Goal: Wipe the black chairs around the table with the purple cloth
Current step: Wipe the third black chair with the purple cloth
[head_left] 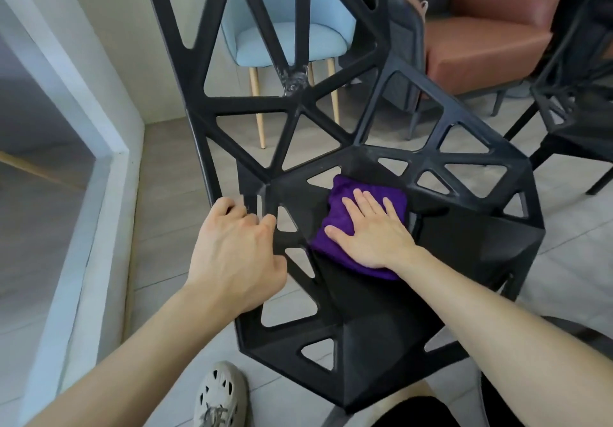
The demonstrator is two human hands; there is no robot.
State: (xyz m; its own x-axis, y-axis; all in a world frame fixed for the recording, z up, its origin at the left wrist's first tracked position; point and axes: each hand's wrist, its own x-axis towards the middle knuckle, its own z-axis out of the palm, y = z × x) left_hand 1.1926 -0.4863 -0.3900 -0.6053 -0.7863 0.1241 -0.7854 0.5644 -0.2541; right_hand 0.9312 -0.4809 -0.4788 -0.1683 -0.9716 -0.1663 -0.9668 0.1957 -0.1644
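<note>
Two black chairs show: the near black chair [381, 310] and a second black chair [570, 94] at 2 o'clock. One purple cloth [338, 201] lies on the near seat, its long axis running roughly 12 to 6. The right hand [374, 234] presses it flat, fingers [363, 201] straight, slightly spread, pointing to 11. The left hand [232, 254] curls round the seat rim at 9 o'clock.

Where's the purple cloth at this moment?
Head view, centre: the purple cloth lies on the seat of the black chair, near its backrest, pressed flat under the right hand; the left hand grips the chair's edge just to its left.
</note>
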